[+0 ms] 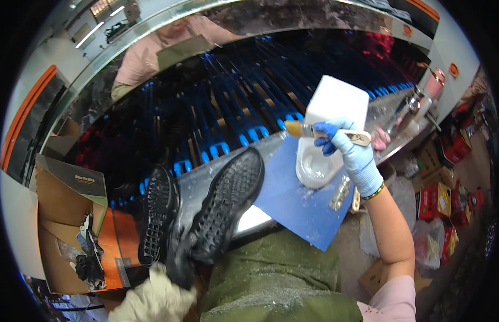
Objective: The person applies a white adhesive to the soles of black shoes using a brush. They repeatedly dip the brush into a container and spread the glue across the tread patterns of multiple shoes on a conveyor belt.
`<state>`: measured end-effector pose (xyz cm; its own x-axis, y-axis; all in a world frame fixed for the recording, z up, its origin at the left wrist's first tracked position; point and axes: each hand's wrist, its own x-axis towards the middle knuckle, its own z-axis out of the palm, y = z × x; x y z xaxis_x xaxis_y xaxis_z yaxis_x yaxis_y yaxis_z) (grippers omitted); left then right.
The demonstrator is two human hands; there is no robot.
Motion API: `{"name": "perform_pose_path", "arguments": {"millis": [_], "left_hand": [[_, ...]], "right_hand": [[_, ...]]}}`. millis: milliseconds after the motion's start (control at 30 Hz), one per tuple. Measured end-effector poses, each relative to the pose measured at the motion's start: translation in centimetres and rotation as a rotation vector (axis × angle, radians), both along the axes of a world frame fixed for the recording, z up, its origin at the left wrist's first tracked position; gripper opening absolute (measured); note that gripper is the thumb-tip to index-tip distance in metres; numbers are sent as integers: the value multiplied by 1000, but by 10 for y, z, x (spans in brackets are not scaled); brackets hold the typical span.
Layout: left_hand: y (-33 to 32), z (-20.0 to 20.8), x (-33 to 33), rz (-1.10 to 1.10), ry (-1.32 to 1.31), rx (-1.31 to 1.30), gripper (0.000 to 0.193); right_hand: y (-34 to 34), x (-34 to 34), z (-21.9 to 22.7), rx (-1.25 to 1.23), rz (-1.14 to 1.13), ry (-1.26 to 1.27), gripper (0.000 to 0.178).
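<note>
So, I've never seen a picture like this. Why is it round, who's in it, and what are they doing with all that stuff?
There's no robot here, just a person. The picture comes from a wide, round-looking camera worn on their head, pointing down, so straight edges bend.

The right hand, in a light-and-dark-blue glove, grips a pale-handled brush with yellowish bristles. Close by, a white plastic container overlaps a flat blue sheet.

To the left are two black shoes with bumpy soles. By them is crumpled cream cloth; the other hand's grip is hard to make out.

Behind is a dark machine with bright blue parts.
</note>
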<state>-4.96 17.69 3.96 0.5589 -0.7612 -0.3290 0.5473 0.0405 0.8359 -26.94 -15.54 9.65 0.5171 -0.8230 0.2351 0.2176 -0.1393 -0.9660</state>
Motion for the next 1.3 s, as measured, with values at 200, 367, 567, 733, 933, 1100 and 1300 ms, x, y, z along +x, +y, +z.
{"name": "perform_pose_path", "arguments": {"millis": [200,367,567,733,933,1100,1300], "left_hand": [[79,-10,-68,-153,660,106,60],[40,-69,-68,-233,1256,-511,101],[20,-77,-68,-316,1451,-662,108],[15,-88,-61,-355,1364,-587,103],[24,-105,-49,-314,1223,-331,92],[29,-102,-47,-211,968,-344,57],[39,-104,-48,-383,846,-381,61]], "right_hand": [[26,-20,-26,-331,-150,487,14],[17,-15,-49,-260,-177,659,17],[23,-70,-37,92,-204,128,27],[78,-35,-105,709,116,-255,31],[111,106,-89,401,-67,147,12],[173,77,-74,25,504,358,13],[175,53,-54,247,604,329,12]]}}
